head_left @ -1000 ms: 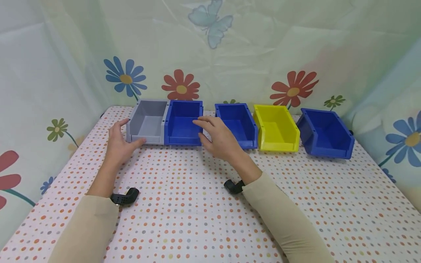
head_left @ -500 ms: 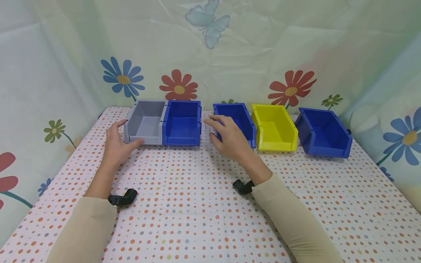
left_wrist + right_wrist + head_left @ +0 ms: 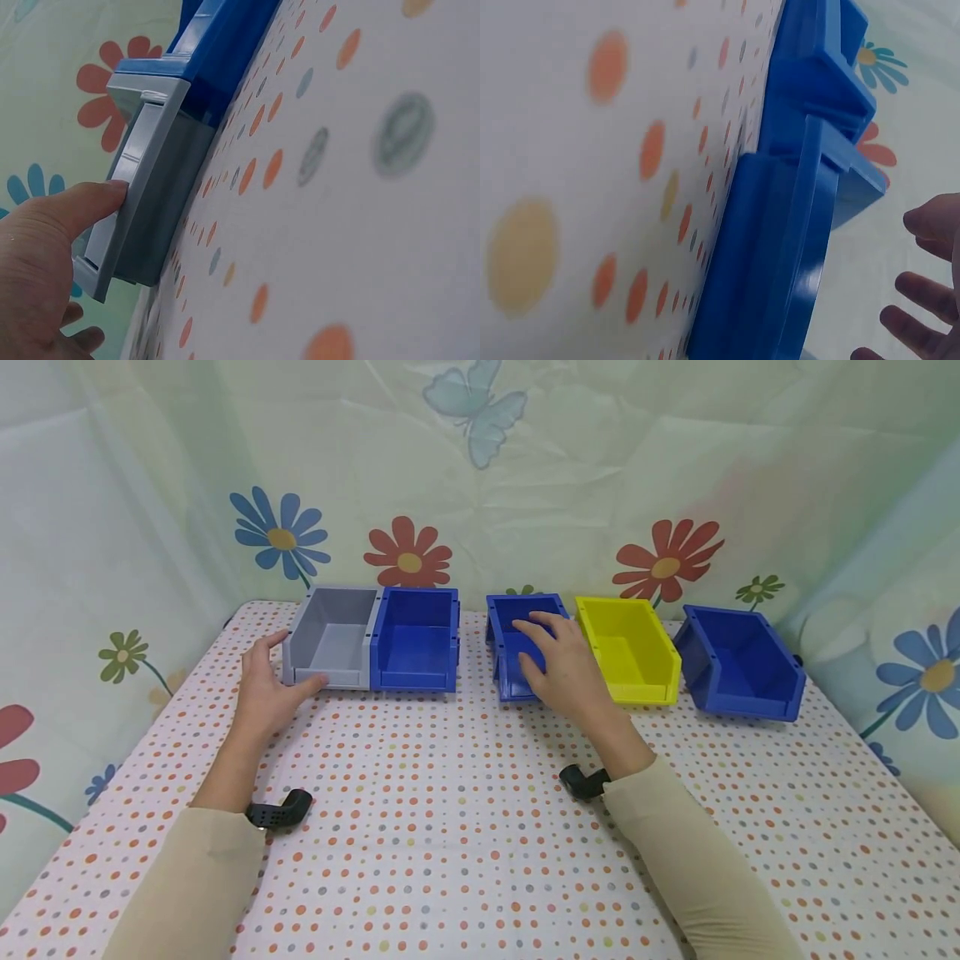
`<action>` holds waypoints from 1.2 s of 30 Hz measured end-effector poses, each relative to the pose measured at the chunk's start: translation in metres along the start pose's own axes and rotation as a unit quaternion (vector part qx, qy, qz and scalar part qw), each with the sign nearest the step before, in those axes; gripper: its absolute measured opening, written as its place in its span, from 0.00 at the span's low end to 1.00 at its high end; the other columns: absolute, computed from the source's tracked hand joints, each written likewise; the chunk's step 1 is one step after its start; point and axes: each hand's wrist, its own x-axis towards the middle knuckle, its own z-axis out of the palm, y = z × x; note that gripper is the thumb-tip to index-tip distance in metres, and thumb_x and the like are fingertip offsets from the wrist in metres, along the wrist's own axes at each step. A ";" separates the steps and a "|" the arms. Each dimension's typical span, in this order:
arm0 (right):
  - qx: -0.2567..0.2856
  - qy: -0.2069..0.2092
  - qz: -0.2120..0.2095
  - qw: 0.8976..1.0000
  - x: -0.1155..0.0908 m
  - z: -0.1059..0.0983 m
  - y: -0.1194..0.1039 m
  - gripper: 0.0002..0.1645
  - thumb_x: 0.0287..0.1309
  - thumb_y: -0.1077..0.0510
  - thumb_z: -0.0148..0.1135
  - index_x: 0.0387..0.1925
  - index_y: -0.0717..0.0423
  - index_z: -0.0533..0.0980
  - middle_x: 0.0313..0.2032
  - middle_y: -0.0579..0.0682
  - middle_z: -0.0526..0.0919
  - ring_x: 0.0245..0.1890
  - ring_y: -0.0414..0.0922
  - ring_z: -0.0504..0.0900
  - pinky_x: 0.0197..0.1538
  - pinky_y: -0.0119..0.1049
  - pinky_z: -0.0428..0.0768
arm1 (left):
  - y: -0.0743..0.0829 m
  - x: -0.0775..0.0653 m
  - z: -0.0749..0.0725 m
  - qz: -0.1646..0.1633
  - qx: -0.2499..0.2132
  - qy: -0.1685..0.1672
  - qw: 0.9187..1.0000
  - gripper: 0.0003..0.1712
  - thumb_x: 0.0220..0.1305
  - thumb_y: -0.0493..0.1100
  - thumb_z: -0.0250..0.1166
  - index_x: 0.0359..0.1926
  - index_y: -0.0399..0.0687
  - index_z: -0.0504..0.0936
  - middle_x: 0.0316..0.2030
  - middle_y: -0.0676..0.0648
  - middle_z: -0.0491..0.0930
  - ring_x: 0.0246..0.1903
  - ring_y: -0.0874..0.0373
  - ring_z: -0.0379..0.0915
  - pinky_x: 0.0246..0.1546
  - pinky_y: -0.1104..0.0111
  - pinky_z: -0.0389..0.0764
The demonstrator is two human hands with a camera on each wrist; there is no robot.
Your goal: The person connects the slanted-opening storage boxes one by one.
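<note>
At the left end of the row is a grey storage bin [image 3: 336,647]. My left hand [image 3: 268,689] holds its front left corner, thumb on the front lip and fingers along the left side. In the left wrist view, the thumb [image 3: 94,202] presses that lip. A blue storage bin [image 3: 416,647] stands against the grey one. Further right, my right hand [image 3: 566,668] hovers over another blue storage bin [image 3: 513,652], covering its right front part. The right wrist view shows the fingers [image 3: 922,296] spread loosely, holding nothing, apart from the blue bin [image 3: 769,262].
A yellow bin [image 3: 630,652] and another blue bin [image 3: 742,664] stand at the right, the latter angled. The dotted tablecloth [image 3: 420,827] stretches in front of the row. A floral curtain [image 3: 555,485] hangs behind.
My right hand has moved right, from the blue bin beside the grey one, across the gap, to over the middle blue bin. My left hand stays at the grey bin.
</note>
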 end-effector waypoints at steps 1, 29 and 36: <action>-0.005 0.001 0.008 1.000 -0.001 -0.001 0.002 0.30 0.71 0.57 0.61 0.72 0.52 0.72 0.73 0.60 0.68 0.74 0.62 0.65 0.75 0.61 0.67 | 0.000 0.000 0.000 -0.001 0.000 0.000 1.000 0.56 0.64 0.51 0.73 0.83 0.54 0.47 0.81 0.35 0.43 0.78 0.32 0.47 0.74 0.32 0.56; 0.062 -0.004 0.152 0.986 -0.003 0.000 0.013 0.33 0.71 0.61 0.56 0.74 0.62 0.66 0.73 0.67 0.64 0.71 0.64 0.69 0.72 0.60 0.71 | -0.004 0.000 0.000 0.014 -0.013 -0.002 1.000 0.56 0.63 0.51 0.73 0.83 0.54 0.48 0.81 0.35 0.44 0.78 0.32 0.46 0.74 0.32 0.55; 0.082 -0.019 0.188 0.979 -0.003 -0.001 0.016 0.34 0.69 0.67 0.49 0.75 0.65 0.63 0.74 0.67 0.63 0.73 0.65 0.66 0.74 0.61 0.68 | -0.003 0.000 0.000 0.017 -0.013 0.000 1.000 0.56 0.63 0.50 0.73 0.83 0.53 0.48 0.81 0.35 0.45 0.78 0.32 0.46 0.74 0.32 0.55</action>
